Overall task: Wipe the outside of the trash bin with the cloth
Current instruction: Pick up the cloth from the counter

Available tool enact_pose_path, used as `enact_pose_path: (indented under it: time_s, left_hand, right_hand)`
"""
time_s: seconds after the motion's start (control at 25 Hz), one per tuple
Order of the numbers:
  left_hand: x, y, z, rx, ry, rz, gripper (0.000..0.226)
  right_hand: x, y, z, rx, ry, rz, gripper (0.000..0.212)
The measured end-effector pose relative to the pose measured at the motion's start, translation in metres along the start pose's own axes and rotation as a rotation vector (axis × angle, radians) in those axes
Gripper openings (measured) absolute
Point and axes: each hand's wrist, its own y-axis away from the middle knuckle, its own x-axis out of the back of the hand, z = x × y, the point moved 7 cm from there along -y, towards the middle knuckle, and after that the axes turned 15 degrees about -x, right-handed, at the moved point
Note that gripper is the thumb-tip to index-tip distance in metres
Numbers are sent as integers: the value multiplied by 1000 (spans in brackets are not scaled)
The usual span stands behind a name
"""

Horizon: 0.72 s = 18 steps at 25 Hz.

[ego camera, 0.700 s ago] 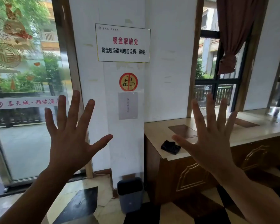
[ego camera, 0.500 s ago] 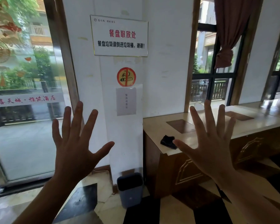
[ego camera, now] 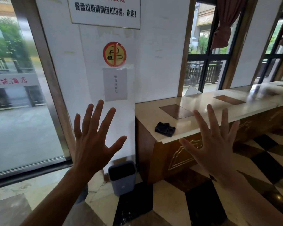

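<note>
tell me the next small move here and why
Probably lower the right hand to the cloth and pick it up. Both hands are spread open and hold nothing, the left hand included. The cloth lies crumpled on the counter near its front edge, closer to the right hand. The bin stands on the floor below, untouched.

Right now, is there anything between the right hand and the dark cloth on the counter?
Nothing visible blocks it. The right hand is raised open in the air, and the cloth lies alone near the front edge of the counter, just to the left of that hand.
</note>
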Motion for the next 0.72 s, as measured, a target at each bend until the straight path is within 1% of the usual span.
enact_pose_path:
  time_s: [0.16,0.4,0.56,0.72]
  left_hand:
    - [-93,-34,1,-8,49,-65,77]
    - [-225,-105,-7,59,91,-142,75]
    - [-305,-131,-22,64,108,-202,73]
    - [-387,-149,-38,43,157,-261,71]
  right_hand:
    - [-76,-51,21,-16,-36,-35,92]
    - [-185,-147,60,-46,-66,-110,88]
    - [-253,-183,74,-71,-76,-194,85]
    - [-325,-198,84,-124,-54,-266,83]
